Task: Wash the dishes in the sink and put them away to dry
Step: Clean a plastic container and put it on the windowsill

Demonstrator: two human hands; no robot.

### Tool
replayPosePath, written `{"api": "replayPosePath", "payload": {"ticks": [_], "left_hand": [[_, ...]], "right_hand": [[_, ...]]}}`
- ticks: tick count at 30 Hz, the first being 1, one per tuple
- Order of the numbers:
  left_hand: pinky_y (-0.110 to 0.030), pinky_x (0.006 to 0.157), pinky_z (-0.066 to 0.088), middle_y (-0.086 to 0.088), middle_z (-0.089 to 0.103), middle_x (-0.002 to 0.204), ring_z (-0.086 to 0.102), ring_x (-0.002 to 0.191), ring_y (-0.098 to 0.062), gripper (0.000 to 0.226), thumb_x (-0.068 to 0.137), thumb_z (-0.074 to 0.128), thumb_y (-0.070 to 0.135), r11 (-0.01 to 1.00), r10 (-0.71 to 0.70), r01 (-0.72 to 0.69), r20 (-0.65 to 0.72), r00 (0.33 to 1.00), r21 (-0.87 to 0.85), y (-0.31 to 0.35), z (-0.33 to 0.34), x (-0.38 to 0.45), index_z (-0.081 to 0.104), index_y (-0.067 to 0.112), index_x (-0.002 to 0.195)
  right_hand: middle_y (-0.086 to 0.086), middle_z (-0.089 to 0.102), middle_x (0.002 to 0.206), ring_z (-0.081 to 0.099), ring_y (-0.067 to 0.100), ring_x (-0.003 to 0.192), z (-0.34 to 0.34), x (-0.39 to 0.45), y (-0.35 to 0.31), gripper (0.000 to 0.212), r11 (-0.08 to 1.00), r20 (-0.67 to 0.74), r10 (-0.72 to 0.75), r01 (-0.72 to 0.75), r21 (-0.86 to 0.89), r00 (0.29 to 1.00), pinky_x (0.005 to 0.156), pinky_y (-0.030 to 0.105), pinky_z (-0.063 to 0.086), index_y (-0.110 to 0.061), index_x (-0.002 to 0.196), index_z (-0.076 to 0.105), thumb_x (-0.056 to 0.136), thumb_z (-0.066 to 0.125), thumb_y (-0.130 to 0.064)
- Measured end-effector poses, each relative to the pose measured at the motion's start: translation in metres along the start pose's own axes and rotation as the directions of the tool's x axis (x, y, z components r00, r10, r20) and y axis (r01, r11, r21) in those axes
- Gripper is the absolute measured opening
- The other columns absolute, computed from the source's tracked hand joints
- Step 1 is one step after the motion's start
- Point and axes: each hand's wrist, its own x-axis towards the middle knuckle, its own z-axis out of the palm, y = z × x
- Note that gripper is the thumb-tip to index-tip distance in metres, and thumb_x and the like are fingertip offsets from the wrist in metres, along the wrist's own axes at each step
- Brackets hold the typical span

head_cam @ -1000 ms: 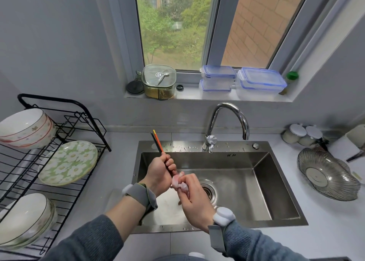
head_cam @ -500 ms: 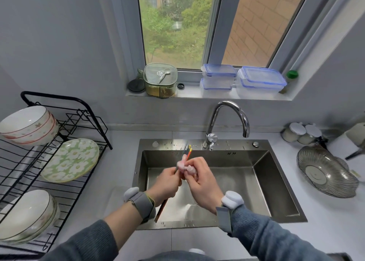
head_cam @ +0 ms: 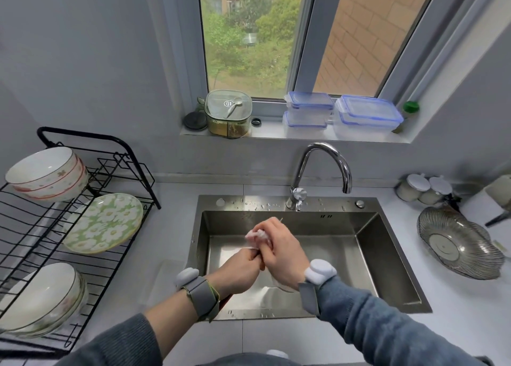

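Both hands over the sink [head_cam: 392, 257], touching. Left hand [head_cam: 238, 272] clenched round chopsticks, of which only a dark end [head_cam: 224, 301] shows below the wrist, near the front rim. Right hand [head_cam: 279, 250] grasps a pink-white sponge [head_cam: 257, 236], pressed vs. left-hand knuckles. Tap [head_cam: 320, 172] behind; rack [head_cam: 69, 227] w/ bowls & plate at left.

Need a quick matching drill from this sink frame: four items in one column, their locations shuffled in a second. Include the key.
Items:
1. green flowered plate
2. ribbed glass dish
3. blue-lidded containers
4. pink cloth

Places:
A. window sill
B. counter right of the sink
C. black drying rack
D. in the right hand, over the sink

Pairs: 1-C, 2-B, 3-A, 4-D
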Motion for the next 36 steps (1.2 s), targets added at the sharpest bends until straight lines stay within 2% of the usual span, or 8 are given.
{"api": "replayPosePath", "payload": {"ticks": [4,8,13,15,23,30,33,36], "left_hand": [[-0.024,0.04,0.025,0.007,0.039,0.054,0.033,0.04,-0.009,0.036,0.106,0.041,0.032,0.998,-0.062,0.062,0.036,0.997,-0.001,-0.005,0.006,-0.001,0.05,0.022,0.074],[-0.022,0.038,0.023,0.006,0.037,0.053,0.03,0.038,-0.01,0.035,0.107,0.04,0.031,0.994,-0.089,0.093,0.069,0.994,-0.061,-0.006,0.012,-0.003,0.05,0.02,0.074],[-0.023,0.042,0.028,-0.01,0.043,0.053,0.035,0.043,-0.005,0.028,0.104,0.043,0.024,0.994,-0.035,0.03,-0.038,0.999,-0.109,-0.005,0.005,0.001,0.055,0.014,0.081],[-0.023,0.045,0.029,0.003,0.045,0.05,0.036,0.047,-0.006,0.029,0.103,0.045,0.022,0.999,0.017,-0.019,-0.048,0.999,-0.044,-0.006,0.001,0.001,0.056,0.018,0.076],[-0.027,0.045,0.029,0.009,0.044,0.056,0.035,0.044,-0.009,0.034,0.106,0.042,0.031,0.999,-0.034,0.035,0.037,0.999,-0.027,-0.013,0.002,-0.008,0.049,0.02,0.074],[-0.026,0.052,0.031,0.008,0.048,0.062,0.041,0.057,-0.013,0.035,0.106,0.041,0.032,0.984,0.064,-0.068,0.032,0.997,0.163,-0.017,-0.005,-0.015,0.05,0.02,0.075],[-0.027,0.049,0.03,0.009,0.045,0.057,0.038,0.05,-0.012,0.035,0.105,0.043,0.033,0.999,0.003,-0.004,0.021,1.0,0.046,-0.018,-0.002,-0.008,0.05,0.021,0.072],[-0.022,0.041,0.025,0.008,0.039,0.05,0.032,0.04,-0.01,0.032,0.106,0.043,0.023,0.963,-0.076,0.085,0.046,0.996,-0.256,-0.013,0.002,-0.001,0.051,0.016,0.077]], "right_hand": [[-0.011,0.054,0.099,0.058,0.019,0.092,-0.012,0.013,0.019,0.014,0.987,-0.202,0.161,-0.157,0.034,0.966,0.08,0.04,0.05,-0.034,0.096,0.054,0.103,0.055,-0.021],[-0.016,0.052,0.101,0.054,0.017,0.093,-0.017,0.01,0.02,0.016,0.979,-0.249,0.204,-0.205,0.023,0.947,0.079,0.034,0.044,-0.036,0.099,0.055,0.102,0.058,-0.02],[-0.017,0.054,0.108,0.055,0.014,0.101,-0.001,-0.014,-0.007,0.015,1.0,-0.071,-0.011,0.012,0.009,0.997,0.089,0.027,0.045,-0.033,0.105,0.059,0.104,0.054,-0.019],[-0.02,0.053,0.108,0.054,0.013,0.1,0.0,-0.018,-0.01,0.015,0.997,-0.046,-0.072,0.073,0.01,0.996,0.089,0.023,0.044,-0.034,0.106,0.057,0.105,0.052,-0.02],[-0.017,0.056,0.105,0.06,0.017,0.096,-0.004,0.003,0.02,0.015,0.984,-0.238,0.175,-0.165,0.065,0.955,0.083,0.045,0.053,-0.038,0.101,0.057,0.104,0.055,-0.024],[-0.02,0.056,0.109,0.058,0.012,0.1,0.004,-0.03,0.0,0.012,0.999,-0.023,-0.042,0.042,0.001,0.999,0.085,0.036,0.05,-0.032,0.105,0.059,0.107,0.047,-0.033],[-0.019,0.055,0.106,0.061,0.012,0.097,0.003,-0.017,0.013,0.008,0.997,-0.175,0.071,-0.064,0.047,0.982,0.081,0.036,0.053,-0.034,0.103,0.057,0.106,0.05,-0.031],[-0.01,0.053,0.102,0.058,0.015,0.089,-0.001,-0.001,0.028,0.008,0.962,-0.345,0.271,-0.266,0.062,0.899,0.077,0.043,0.053,-0.025,0.102,0.056,0.103,0.055,-0.018]]}}
